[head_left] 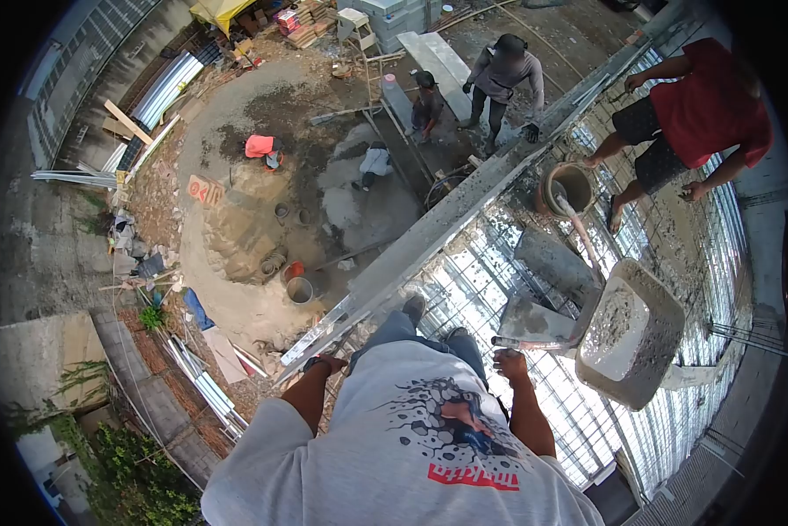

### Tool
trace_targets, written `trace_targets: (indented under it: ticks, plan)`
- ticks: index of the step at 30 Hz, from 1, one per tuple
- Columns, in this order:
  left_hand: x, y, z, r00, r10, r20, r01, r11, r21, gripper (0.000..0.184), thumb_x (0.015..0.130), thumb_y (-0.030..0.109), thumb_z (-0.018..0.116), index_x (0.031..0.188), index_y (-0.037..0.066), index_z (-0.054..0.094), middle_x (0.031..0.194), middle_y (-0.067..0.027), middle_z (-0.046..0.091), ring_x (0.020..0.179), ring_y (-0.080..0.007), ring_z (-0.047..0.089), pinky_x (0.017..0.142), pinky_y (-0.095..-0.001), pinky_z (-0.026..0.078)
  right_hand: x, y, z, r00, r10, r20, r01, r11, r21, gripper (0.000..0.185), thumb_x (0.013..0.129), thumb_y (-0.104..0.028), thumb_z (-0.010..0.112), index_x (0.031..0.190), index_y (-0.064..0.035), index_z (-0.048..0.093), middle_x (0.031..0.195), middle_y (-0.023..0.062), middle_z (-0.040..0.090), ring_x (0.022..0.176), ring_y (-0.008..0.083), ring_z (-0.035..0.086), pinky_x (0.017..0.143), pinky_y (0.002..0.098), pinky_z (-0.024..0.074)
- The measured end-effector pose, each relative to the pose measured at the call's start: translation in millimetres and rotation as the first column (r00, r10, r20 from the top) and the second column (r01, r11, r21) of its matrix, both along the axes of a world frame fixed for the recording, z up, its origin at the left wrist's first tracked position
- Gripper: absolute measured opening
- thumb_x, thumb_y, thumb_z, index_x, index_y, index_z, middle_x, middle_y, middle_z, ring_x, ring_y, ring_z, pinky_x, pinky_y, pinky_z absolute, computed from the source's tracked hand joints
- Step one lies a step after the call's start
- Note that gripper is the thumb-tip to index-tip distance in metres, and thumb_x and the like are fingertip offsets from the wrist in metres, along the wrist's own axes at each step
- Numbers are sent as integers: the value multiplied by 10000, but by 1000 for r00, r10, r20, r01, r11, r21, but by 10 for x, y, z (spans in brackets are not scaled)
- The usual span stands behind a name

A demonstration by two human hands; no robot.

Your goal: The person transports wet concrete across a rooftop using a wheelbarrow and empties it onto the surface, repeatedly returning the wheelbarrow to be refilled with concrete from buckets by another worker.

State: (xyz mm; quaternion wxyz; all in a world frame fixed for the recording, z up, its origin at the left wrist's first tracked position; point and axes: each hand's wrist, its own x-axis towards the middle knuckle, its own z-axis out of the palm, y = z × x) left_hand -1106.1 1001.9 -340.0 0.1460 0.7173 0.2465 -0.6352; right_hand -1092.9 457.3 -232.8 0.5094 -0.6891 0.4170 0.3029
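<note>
My left hand (330,363) is beside the long concrete edge, over a dark bar end; it is too small and dark to make out whether it grips anything. My right hand (510,363) has loosely bent fingers, apart, just below the dark handle (530,344) of a wheelbarrow (634,335). Grey wet mix coats the inside of the wheelbarrow's tray. My feet stand between the concrete edge and the metal decking (578,412), which carries a rebar grid.
A person in a red shirt (709,105) stands beyond a bucket (566,188) on the deck. Past the concrete edge (429,241), the ground lies lower, with several workers, a sand heap (245,228) and buckets (300,290). Planks and sheets line the far left.
</note>
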Motion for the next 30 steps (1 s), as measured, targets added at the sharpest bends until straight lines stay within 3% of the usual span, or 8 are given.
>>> trace_targets:
  ticks: [6,15,21,24,27,30]
  plan:
    - [68,-63,272,999,0,53,1,999,-33,856,734,672,527,1321,51,473,1389,-186,419,1289,-305,396,1081,-373,275,46,34,13,1000,14,26,-13,1000,-7,154,832,-177,644,945,-74,631,790,21,652,652,133,622,520,282,472]
    - [195,-114,478,998,-60,-6,60,998,-33,833,736,666,510,1309,61,489,1380,-188,428,1297,-330,381,1101,-406,227,32,55,44,1000,12,23,-12,1000,-9,158,834,-153,633,963,-62,643,779,11,648,648,121,618,520,269,470]
    - [228,-149,574,996,-85,31,86,995,-41,797,735,646,525,1279,63,523,1354,-190,460,1262,-337,424,1085,-408,260,-36,17,-13,999,32,25,-31,999,-32,163,840,-153,623,973,-62,646,786,7,648,641,107,611,521,256,463]
    - [197,-126,462,999,-44,10,44,997,-70,798,734,640,530,1279,56,521,1344,-192,469,1252,-342,434,1075,-407,274,-50,13,-3,999,22,40,-21,1000,-10,167,843,-154,619,982,-65,645,792,7,647,640,107,607,523,256,460]
    - [-118,12,-319,988,-138,69,140,990,-28,812,730,640,535,1273,37,522,1343,-211,463,1258,-341,427,1069,-406,281,-9,56,53,1000,13,23,-12,1000,-11,167,845,-152,615,985,-66,643,798,11,648,644,109,606,522,256,457]
    - [5,-10,-35,992,-115,46,118,991,-63,842,711,648,550,1270,19,519,1344,-232,452,1250,-341,436,1057,-405,304,3,60,37,1000,-15,19,14,1000,28,162,844,-146,614,983,-66,640,808,16,649,650,111,604,520,255,454]
